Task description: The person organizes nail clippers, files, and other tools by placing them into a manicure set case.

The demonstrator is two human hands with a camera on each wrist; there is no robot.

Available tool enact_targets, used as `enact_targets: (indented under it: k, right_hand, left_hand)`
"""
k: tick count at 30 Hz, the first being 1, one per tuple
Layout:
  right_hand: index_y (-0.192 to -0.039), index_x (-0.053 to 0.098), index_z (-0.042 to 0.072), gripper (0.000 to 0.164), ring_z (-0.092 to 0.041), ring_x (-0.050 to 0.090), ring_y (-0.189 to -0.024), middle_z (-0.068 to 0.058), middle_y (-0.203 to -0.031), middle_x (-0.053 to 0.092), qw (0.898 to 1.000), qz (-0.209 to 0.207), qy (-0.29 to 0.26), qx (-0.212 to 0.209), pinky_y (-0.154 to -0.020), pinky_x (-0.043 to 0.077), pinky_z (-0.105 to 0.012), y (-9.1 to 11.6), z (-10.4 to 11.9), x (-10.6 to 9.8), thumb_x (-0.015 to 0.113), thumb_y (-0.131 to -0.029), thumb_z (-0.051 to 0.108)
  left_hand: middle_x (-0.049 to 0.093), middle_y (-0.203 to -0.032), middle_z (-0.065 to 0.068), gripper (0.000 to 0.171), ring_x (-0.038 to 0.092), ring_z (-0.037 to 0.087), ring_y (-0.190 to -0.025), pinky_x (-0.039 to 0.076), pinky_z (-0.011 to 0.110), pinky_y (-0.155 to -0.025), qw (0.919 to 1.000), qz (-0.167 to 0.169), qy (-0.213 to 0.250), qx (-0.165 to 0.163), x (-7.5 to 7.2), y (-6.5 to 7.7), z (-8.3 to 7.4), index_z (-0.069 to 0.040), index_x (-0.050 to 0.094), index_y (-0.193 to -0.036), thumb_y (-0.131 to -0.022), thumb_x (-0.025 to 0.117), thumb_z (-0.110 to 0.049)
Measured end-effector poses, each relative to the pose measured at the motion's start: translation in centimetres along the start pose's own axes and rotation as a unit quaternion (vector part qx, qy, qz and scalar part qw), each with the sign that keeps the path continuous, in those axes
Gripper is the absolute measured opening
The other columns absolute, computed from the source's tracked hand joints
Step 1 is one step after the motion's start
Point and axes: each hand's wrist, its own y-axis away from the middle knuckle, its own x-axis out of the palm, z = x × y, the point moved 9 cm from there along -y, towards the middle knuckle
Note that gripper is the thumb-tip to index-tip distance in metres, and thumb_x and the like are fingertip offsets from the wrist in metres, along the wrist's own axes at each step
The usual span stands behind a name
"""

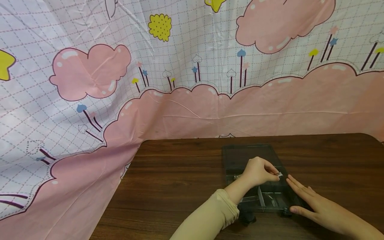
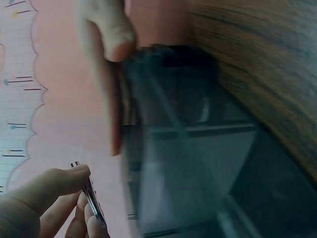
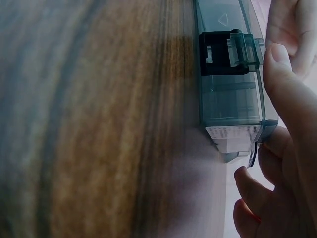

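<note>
My left hand (image 1: pixel 255 171) is above a dark translucent compartment box (image 1: pixel 290 196). Between thumb and fingers it pinches a small flat silver piece (image 2: pixel 92 201) with two thin prongs at one end; its exact kind cannot be told. My right hand (image 1: pixel 322 203) lies along the right side of the box, its fingers extended and touching the wall, the thumb near the front corner. Thin dividers (image 1: pixel 261 196) split the box, and a small clear piece (image 1: pixel 273 201) lies in a front compartment. The left forearm hides part of the inside.
The lid (image 1: pixel 249 155) lies folded back behind the box. Black latches (image 1: pixel 286 212) stick out at its front edge. Everything rests on a dark wooden table (image 1: pixel 174 186). A pink and white patterned cloth (image 1: pixel 192 110) hangs behind and to the left.
</note>
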Motion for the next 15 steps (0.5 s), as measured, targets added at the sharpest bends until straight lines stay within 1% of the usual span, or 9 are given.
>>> enact_targets:
  k: [3,6,9,11,15]
  right_hand:
    - [-0.155,0.011,0.026,0.079,-0.07,0.027,-0.117,-0.014,-0.158,0.01,1.0,-0.001,0.0,-0.001,-0.066,0.034,-0.077,0.1,0.0,0.0,0.06,-0.094,0.037]
    - [-0.155,0.011,0.024,0.079,-0.07,0.027,-0.116,-0.012,-0.159,0.008,1.0,-0.003,0.001,-0.006,-0.067,0.034,-0.077,0.1,0.1,0.0,0.06,-0.094,0.035]
    - [-0.155,0.012,0.023,0.079,-0.07,0.028,-0.117,-0.011,-0.159,0.008,1.0,-0.008,0.004,-0.01,-0.069,0.033,-0.077,0.1,0.2,0.0,0.061,-0.094,0.034]
    - [-0.155,0.012,0.023,0.08,-0.07,0.028,-0.117,-0.011,-0.159,0.007,1.0,-0.009,0.005,-0.009,-0.069,0.033,-0.077,0.1,0.1,0.0,0.062,-0.093,0.034]
    - [-0.155,0.012,0.024,0.08,-0.07,0.028,-0.116,-0.012,-0.159,0.008,1.0,-0.009,0.008,-0.011,-0.067,0.034,-0.077,0.0,0.1,0.0,0.062,-0.093,0.034]
  left_hand:
    - [0.062,-0.063,-0.018,0.006,0.049,-0.009,-0.057,0.039,0.008,-0.055,0.9999,-0.001,-0.013,-0.005,0.7,-0.3,0.6,-0.019,0.078,-0.079,-0.076,0.083,-0.02]
    - [0.062,-0.064,-0.017,0.005,0.05,-0.008,-0.058,0.04,0.008,-0.055,0.9999,0.007,-0.011,-0.01,1.3,-0.3,0.9,-0.019,0.078,-0.079,-0.076,0.082,-0.019]
    - [0.063,-0.065,-0.017,0.006,0.05,-0.008,-0.059,0.04,0.008,-0.055,0.9998,0.014,-0.015,-0.006,1.7,-0.2,1.0,-0.019,0.078,-0.081,-0.077,0.082,-0.018]
    - [0.063,-0.066,-0.017,0.006,0.05,-0.008,-0.059,0.04,0.008,-0.055,0.9995,0.018,-0.027,0.001,1.9,-0.2,0.9,-0.019,0.078,-0.082,-0.077,0.082,-0.019]
    - [0.062,-0.067,-0.019,0.005,0.048,-0.009,-0.06,0.038,0.007,-0.055,0.9973,0.021,-0.069,0.012,2.2,-0.2,0.7,-0.021,0.078,-0.082,-0.078,0.081,-0.021]
